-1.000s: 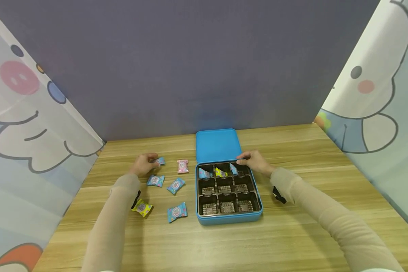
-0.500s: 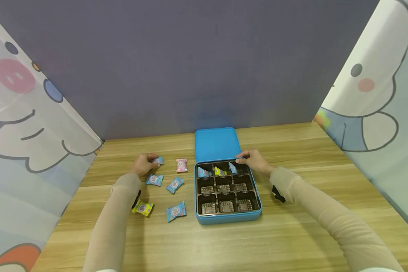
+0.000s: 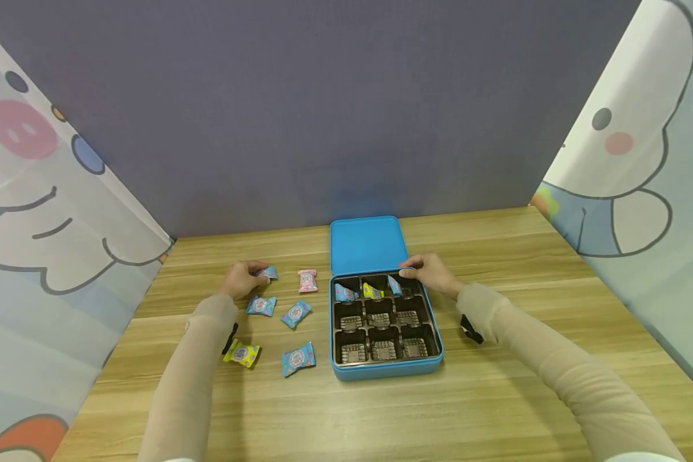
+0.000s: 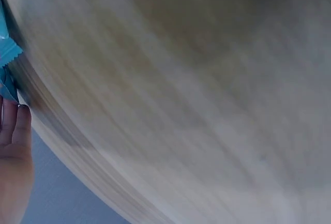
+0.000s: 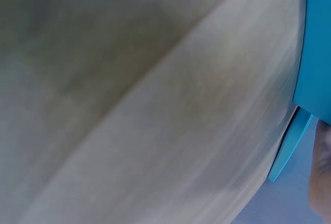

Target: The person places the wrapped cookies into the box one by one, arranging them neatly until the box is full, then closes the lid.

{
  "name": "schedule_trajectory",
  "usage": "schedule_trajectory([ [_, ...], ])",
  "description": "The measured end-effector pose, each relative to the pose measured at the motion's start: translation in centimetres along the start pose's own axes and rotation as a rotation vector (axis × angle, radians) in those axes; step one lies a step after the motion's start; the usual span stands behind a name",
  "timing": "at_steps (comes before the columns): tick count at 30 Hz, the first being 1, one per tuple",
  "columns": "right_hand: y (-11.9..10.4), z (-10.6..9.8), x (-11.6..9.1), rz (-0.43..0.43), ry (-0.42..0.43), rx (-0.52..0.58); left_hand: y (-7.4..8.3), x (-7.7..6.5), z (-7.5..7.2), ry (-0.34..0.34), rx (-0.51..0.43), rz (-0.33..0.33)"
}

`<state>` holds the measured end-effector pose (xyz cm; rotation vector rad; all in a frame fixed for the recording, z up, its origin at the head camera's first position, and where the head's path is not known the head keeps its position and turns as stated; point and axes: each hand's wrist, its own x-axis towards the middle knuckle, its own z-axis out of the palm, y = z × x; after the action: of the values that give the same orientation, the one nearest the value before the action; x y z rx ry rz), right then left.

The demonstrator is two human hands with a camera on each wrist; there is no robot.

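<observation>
Out at the back left, my left hand [image 3: 241, 280] pinches a blue wrapped candy [image 3: 269, 273] between thumb and fingers; part of its wrapper is hidden. The left wrist view catches the fingers [image 4: 20, 125] against blue wrapper [image 4: 8, 87]. My right hand [image 3: 436, 274] grips the back right corner of an open blue box [image 3: 389, 370], the thumb over the rim. A black tray with compartments fills the box. Its back row bears a blue candy [image 3: 345, 293], a yellow candy [image 3: 373, 292] and another blue candy [image 3: 394, 285] standing tilted.
Left of the box lie a pink candy [image 3: 308, 281], a yellow candy [image 3: 242, 353] and several blue candies, one [image 3: 298, 359] near the front. The blue lid [image 3: 368, 246] lies folded back behind the box. A grey wall [image 3: 346, 128] bounds the wooden table [image 3: 381, 423].
The head view has shifted slightly. Both hands stay where they were, the left at the blue candy and the right at the box corner.
</observation>
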<state>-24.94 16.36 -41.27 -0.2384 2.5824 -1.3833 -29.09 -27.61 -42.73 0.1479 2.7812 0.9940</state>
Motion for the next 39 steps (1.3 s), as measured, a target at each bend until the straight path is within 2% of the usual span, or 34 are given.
schedule_trajectory([
  [11, 0.1, 0.1, 0.0, -0.008, 0.005, 0.005, 0.3, -0.5, -0.3, -0.026, -0.037, -0.023],
  [18, 0.3, 0.1, -0.1, -0.012, 0.003, 0.020, 0.8, -0.4, -0.5, -0.021, -0.044, -0.020],
  [32, 0.1, -0.1, -0.2, -0.006, -0.005, 0.007, 3.6, -0.7, -0.8, -0.063, 0.007, 0.062],
  [39, 0.0, -0.1, -0.2, -0.002, -0.003, -0.003, 4.7, -1.6, -0.6, -0.072, -0.015, 0.062],
])
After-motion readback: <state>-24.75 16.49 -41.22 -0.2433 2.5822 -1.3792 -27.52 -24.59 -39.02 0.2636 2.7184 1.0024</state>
